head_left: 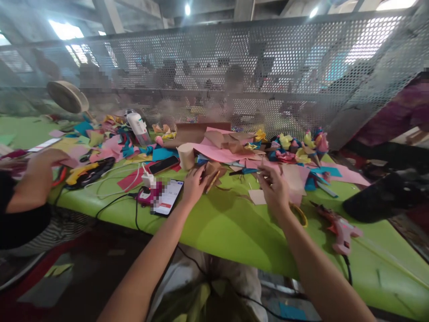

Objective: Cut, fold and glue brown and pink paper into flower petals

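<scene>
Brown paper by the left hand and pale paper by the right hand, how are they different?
Color: the brown paper is darker; the pale paper is light beige.
Shape: the brown paper looks bent and creased, while the pale paper lies flat on the green table.
Place: the brown paper is at the left hand; the pale paper is beside the right hand.
Both look like paper pieces.

The view looks out from the person's head — forward and down, from near by, at the left hand [195, 184] and right hand [275, 188]. It reaches from the lap [236, 275], over the green table [231, 230], to the mesh screen [208, 71] and ceiling [214, 10] beyond.
</scene>
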Available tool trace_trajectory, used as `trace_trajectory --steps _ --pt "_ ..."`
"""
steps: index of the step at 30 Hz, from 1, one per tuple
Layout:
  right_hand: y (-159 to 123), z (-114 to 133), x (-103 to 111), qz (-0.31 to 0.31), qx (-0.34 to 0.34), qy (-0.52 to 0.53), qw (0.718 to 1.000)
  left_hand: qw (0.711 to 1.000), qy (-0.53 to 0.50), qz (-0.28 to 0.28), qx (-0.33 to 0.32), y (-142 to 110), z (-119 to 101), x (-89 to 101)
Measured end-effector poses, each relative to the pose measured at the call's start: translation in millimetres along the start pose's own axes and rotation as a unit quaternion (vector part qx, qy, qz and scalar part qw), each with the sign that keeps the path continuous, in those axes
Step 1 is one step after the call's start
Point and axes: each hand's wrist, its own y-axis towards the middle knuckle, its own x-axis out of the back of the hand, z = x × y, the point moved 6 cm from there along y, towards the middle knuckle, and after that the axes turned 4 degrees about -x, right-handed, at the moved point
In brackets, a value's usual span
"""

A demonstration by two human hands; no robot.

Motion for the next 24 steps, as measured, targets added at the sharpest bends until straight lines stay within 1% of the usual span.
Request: trace_trajectory --steps 3,6,12,15,19,24 --pt "2.7 1.2 2.5 -0.004 0.002 -0.006 1.0 0.999 0.054 0.007 0.0 2.1 2.4 -2.1" --pt "4.7 0.7 3.6 -0.004 0.005 -0.011 1.0 0.997 0.082 0.005 0.01 2.9 6.5 -0.8" --pt "6.5 -4.4 -2.3 0.006 0.005 -0.015 1.0 0.996 0.086 0.015 0.006 4.4 9.2 -1.5" --pt "7.3 -5.3 -4.7 0.008 0.004 -0.015 1.0 0.995 0.093 0.022 0.016 4.5 9.3 -2.2" --pt "8.4 -5.1 -2.3 0.003 0.003 -0.016 1.0 0.993 0.108 0.042 0.038 2.7 9.1 -3.6" --pt "9.9 -6.0 9.4 -0.025 0.0 -0.01 1.0 0.983 0.155 0.083 0.051 -2.0 7.5 -6.5"
